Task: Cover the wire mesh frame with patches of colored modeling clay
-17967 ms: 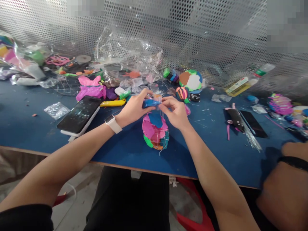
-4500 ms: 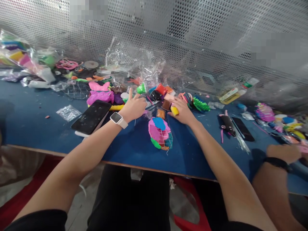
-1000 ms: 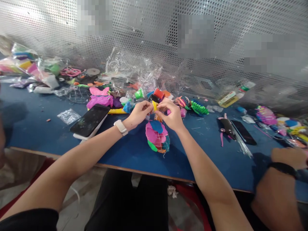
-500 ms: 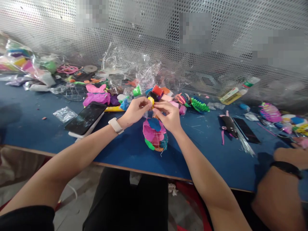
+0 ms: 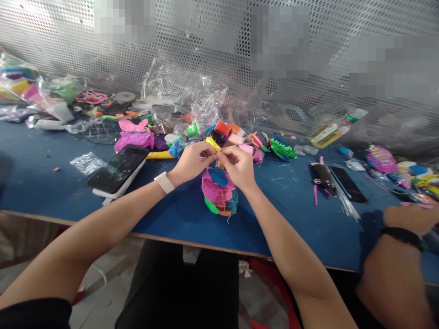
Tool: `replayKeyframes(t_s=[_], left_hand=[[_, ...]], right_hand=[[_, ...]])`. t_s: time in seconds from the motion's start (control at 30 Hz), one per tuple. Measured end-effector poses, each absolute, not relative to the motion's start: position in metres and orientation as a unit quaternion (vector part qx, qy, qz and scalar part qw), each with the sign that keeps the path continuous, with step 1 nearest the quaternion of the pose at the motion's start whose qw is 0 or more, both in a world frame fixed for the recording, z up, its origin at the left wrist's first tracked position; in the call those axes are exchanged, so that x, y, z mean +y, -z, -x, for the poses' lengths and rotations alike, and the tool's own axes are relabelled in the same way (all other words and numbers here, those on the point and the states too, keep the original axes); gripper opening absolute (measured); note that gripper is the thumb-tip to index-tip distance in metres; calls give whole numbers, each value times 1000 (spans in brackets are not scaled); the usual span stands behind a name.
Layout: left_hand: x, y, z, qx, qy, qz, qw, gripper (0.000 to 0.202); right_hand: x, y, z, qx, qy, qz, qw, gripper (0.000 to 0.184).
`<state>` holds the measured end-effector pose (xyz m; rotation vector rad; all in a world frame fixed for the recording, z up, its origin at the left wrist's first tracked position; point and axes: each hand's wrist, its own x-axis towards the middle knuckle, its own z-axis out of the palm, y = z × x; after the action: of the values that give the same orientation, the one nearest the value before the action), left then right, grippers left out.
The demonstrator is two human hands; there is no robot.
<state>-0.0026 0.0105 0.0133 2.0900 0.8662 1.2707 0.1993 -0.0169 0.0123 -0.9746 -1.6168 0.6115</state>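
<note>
Between my fingertips is a small piece of yellow clay, stretched into a short strip. My left hand, with a pale watch band at the wrist, pinches it from the left. Fingers bent, my right hand pinches its lower right end. Just below my hands a wire-mesh form rests on the blue table, partly covered in pink, blue, green and orange clay patches. Its top is partly hidden by my fingers. Behind my hands lie a red clay lump and a green one.
A phone lies on a white object at left, beside a clear plastic packet. Crumpled plastic bags line the perforated metal wall. At right are a dark clay figure, another phone, a bottle and another person's hand.
The yellow clay has gone from a rounded lump to a longer strip between my fingers. My hands stay close together above the mesh form. The view has shifted slightly.
</note>
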Motion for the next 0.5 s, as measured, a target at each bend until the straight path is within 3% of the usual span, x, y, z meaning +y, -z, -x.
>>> replayKeyframes(t_s=[0.17, 0.5], left_hand=[[13, -15, 5, 308, -461, -777, 297, 8], [10, -4, -4, 284, -412, -844, 193, 16]], right_hand=[[-14, -12, -202, -709, -228, 407, 529, 52], [-14, -12, -199, -794, -115, 400, 444, 49]])
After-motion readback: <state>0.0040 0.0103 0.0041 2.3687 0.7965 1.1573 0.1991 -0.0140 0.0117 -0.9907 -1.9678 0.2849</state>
